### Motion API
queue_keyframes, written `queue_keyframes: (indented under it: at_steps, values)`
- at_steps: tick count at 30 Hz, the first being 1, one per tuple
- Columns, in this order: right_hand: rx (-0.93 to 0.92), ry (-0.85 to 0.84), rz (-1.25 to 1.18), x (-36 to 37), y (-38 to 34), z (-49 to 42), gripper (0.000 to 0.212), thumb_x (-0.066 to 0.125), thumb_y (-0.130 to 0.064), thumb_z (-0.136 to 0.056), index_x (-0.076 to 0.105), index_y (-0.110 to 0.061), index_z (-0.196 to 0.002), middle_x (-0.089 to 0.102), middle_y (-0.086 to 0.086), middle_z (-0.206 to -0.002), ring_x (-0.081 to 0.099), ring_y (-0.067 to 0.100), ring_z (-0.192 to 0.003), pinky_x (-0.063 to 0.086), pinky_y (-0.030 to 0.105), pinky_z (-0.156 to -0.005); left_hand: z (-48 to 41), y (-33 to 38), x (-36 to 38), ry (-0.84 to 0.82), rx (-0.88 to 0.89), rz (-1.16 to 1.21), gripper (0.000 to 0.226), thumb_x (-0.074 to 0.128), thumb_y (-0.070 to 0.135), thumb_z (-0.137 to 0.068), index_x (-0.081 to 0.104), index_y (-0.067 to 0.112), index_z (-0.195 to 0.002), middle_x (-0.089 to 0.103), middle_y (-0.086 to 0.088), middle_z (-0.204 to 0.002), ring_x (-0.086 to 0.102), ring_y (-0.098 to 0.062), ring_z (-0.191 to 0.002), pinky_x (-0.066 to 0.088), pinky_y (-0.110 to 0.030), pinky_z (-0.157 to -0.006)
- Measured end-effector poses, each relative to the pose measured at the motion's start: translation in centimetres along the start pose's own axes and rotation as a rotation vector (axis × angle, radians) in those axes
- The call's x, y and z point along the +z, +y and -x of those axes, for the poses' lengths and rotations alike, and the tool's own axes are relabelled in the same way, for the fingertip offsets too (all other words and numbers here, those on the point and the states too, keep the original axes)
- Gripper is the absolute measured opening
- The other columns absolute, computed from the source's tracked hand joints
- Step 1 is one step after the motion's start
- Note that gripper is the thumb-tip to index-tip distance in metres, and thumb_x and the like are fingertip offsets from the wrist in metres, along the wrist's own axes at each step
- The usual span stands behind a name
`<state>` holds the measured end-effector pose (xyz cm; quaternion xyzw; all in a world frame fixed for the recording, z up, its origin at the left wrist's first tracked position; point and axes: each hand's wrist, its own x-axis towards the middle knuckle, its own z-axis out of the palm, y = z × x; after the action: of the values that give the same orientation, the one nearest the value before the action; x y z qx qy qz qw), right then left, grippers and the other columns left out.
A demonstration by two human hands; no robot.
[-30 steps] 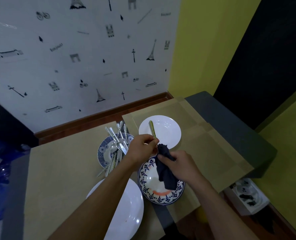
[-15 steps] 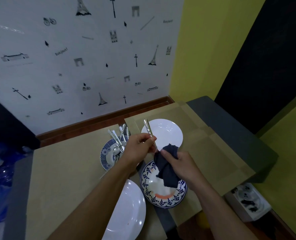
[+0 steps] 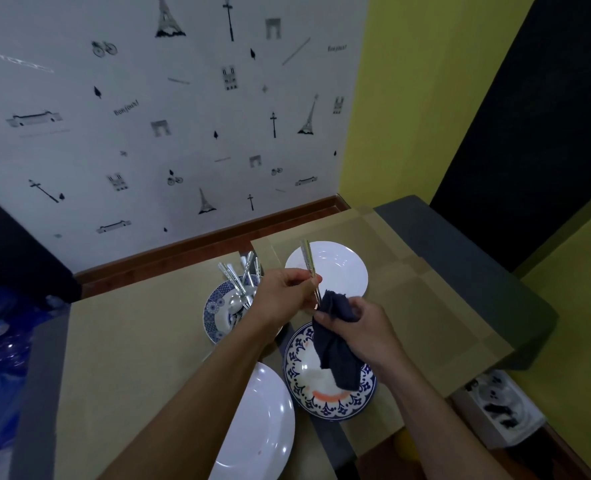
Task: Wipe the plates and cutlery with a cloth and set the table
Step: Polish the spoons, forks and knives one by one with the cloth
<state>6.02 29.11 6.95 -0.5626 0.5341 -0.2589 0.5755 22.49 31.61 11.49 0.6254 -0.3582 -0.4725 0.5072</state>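
**Wiping one piece of cutlery**

My left hand (image 3: 283,296) pinches the utensil (image 3: 310,268) upright above the desk (image 3: 131,341) — its lower end exposed to the cloth (image 3: 335,344), which my right hand (image 3: 363,327) clamps around it. Spare cutlery (image 3: 242,282) waits on the blue plate (image 3: 214,317).

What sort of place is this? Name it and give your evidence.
Probably a home dining corner: a paper-covered table pushed against a wall with Paris-themed wallpaper, several plates such as the white plate, and a pile of cutlery on the blue-patterned plate.

Dim, wide-angle warp, plate glare
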Motion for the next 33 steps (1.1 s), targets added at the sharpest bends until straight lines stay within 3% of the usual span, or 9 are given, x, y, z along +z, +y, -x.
queue_keyframes:
  at_steps: [2, 4, 6, 11, 18, 22, 26, 30, 33]
  values:
    - [-0.044, 0.117, 0.036, -0.1, -0.5, -0.3, 0.059, 0.094, -0.053, -0.054, 0.066, -0.027, -0.098, 0.077, -0.001, -0.091, 0.075, 0.019, -0.083, 0.061, 0.04, -0.075, 0.2, 0.2, 0.1, -0.039, -0.015, -0.002, 0.014, 0.064, 0.006, -0.095, 0.071, -0.006, -0.096, 0.068, -0.012, -0.075, 0.066, -0.019, -0.066, 0.061, -0.033, -0.07]
    - [-0.178, 0.183, 0.086, 0.0, -1.1, -0.4, 0.033, 0.093, -0.039, -0.07, 0.072, -0.025, -0.091, 0.076, -0.004, -0.082, 0.073, 0.016, -0.078, 0.057, 0.037, -0.071, 0.2, 0.4, 0.2, -0.069, -0.04, 0.019, 0.01, 0.061, 0.0, -0.095, 0.069, -0.003, -0.101, 0.07, -0.016, -0.08, 0.069, -0.019, -0.066, 0.062, -0.029, -0.066]
    - [-0.285, 0.142, 0.112, 0.3, -1.6, -0.1, 0.012, 0.085, -0.029, -0.083, 0.078, -0.02, -0.084, 0.073, -0.004, -0.07, 0.066, 0.01, -0.068, 0.053, 0.033, -0.065, 0.1, 0.4, 0.2, -0.07, -0.049, 0.027, 0.012, 0.059, -0.002, -0.096, 0.069, -0.003, -0.103, 0.071, -0.02, -0.085, 0.069, -0.022, -0.068, 0.063, -0.031, -0.068]
    - [-0.285, 0.059, 0.187, 0.9, -0.9, 0.1, 0.004, 0.078, -0.021, -0.09, 0.078, -0.018, -0.087, 0.072, -0.009, -0.068, 0.06, -0.002, -0.061, 0.046, 0.016, -0.06, 0.1, 0.7, -0.4, -0.029, -0.028, -0.014, 0.007, 0.065, 0.002, -0.093, 0.07, 0.005, -0.091, 0.073, -0.023, -0.088, 0.072, -0.022, -0.074, 0.063, -0.032, -0.067]
    - [-0.197, 0.039, -0.074, 1.5, -1.5, 0.0, 0.021, 0.074, -0.03, -0.095, 0.077, -0.013, -0.083, 0.073, 0.015, -0.079, 0.065, 0.014, -0.07, 0.05, 0.034, -0.069, -0.1, 0.0, -1.0, -0.096, -0.005, -0.094, 0.019, 0.059, 0.008, -0.099, 0.075, -0.002, -0.102, 0.075, -0.021, -0.092, 0.074, -0.026, -0.084, 0.062, -0.028, -0.073]
    - [-0.188, 0.113, -0.187, 1.9, -2.3, 0.1, 0.008, 0.073, -0.019, -0.095, 0.081, -0.02, -0.093, 0.078, 0.004, -0.088, 0.072, 0.017, -0.083, 0.055, 0.028, -0.07, 0.0, -0.5, -0.8, -0.094, 0.091, -0.259, 0.022, 0.055, 0.008, -0.1, 0.077, 0.004, -0.1, 0.073, -0.02, -0.087, 0.066, -0.017, -0.071, 0.058, -0.029, -0.07]
    - [-0.244, 0.257, -0.302, 1.6, -3.6, 0.2, 0.02, 0.076, -0.012, -0.092, 0.08, -0.029, -0.102, 0.08, -0.01, -0.091, 0.071, 0.002, -0.083, 0.054, 0.018, -0.071, 0.3, -0.7, -0.8, -0.074, 0.08, -0.288, 0.02, 0.059, 0.012, -0.098, 0.078, 0.009, -0.09, 0.068, -0.006, -0.069, 0.057, -0.01, -0.061, 0.052, -0.03, -0.066]
    - [-0.441, 0.156, -0.074, 1.1, -4.8, -0.1, 0.036, 0.071, 0.005, -0.088, 0.081, -0.024, -0.107, 0.076, -0.013, -0.105, 0.069, 0.002, -0.102, 0.053, 0.015, -0.085, 0.8, -0.1, -0.5, -0.116, 0.07, -0.281, 0.021, 0.058, 0.001, -0.094, 0.076, 0.002, -0.083, 0.064, -0.008, -0.066, 0.054, -0.012, -0.059, 0.046, -0.024, -0.061]
    - [-0.443, 0.063, 0.169, 0.8, -5.2, -0.6, 0.039, 0.069, 0.007, -0.087, 0.079, -0.022, -0.111, 0.061, -0.012, -0.107, 0.062, 0.007, -0.103, 0.045, 0.008, -0.084, 0.4, -0.1, -0.9, -0.106, 0.078, -0.236, 0.019, 0.057, -0.008, -0.09, 0.075, -0.003, -0.087, 0.066, -0.013, -0.069, 0.057, -0.013, -0.06, 0.048, -0.024, -0.062]
